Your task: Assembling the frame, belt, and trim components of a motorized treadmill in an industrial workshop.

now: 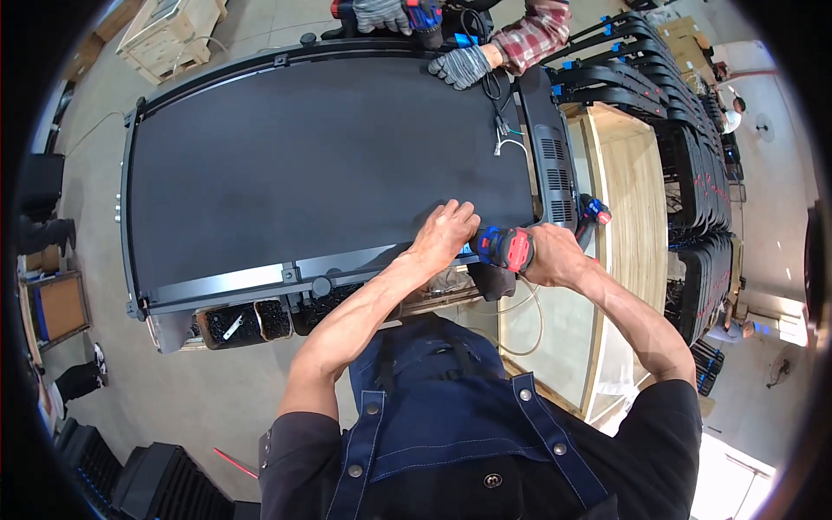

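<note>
While my left hand (446, 230) presses flat on the deck (321, 165) (fingers spread), my right hand (555, 254) grips the drill (505, 249).

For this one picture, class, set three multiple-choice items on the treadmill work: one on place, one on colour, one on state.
1. Where does the left hand rest?
A on the treadmill belt's near edge
B on the floor
C on a crate

2. What colours is the power driver?
A green and white
B blue and red
C all yellow

3. How is the right hand?
A open and empty
B out of view
C closed on the power driver

Answers: 1 A, fingers lie on the belt edge; 2 B, blue body, red end; 3 C, fingers wrap it.
</note>
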Available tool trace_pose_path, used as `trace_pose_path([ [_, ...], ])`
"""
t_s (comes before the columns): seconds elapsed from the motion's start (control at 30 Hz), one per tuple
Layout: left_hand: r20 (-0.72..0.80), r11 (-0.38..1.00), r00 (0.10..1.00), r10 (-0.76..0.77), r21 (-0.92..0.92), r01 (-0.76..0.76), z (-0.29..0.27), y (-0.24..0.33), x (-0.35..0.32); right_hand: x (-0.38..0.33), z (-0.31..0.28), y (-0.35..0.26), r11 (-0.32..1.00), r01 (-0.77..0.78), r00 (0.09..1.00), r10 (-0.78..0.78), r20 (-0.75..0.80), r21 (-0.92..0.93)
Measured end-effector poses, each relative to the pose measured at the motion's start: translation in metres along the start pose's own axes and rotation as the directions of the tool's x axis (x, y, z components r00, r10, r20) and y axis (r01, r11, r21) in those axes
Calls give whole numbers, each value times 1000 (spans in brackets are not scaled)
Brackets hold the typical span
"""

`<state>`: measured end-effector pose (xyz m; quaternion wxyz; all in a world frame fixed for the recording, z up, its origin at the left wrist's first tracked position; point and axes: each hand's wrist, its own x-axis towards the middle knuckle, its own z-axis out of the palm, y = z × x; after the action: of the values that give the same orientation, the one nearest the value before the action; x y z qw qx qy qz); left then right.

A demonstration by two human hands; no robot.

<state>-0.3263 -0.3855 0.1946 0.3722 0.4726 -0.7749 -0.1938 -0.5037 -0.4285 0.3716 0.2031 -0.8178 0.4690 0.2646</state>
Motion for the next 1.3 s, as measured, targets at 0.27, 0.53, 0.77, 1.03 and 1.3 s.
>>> trace_pose_path([
  [0.27, -60, 931, 929, -365, -28, 364, 1, 67, -130, -7, 7, 27, 972, 206, 975, -194, -103, 117],
  [0.53, 125, 504, 516, -847, 496, 707, 143, -34, -269, -10, 10, 47, 943, 306, 950, -294, -104, 129],
  [0.77, 158, 454, 440, -884, 516, 726, 144, -47, -283, -56, 54, 77, 857, 348, 935, -286, -211, 379],
  [1.03, 67, 399, 394, -917, 105, 911, 97, -23, -263, -66, 129, 87, 777, 183, 982, -167, -84, 603],
  [1.3, 206, -132, 114, -972, -880, 457, 99, -4, -264, -51, 144, 53, 710, 199, 963, -269, 0, 675],
])
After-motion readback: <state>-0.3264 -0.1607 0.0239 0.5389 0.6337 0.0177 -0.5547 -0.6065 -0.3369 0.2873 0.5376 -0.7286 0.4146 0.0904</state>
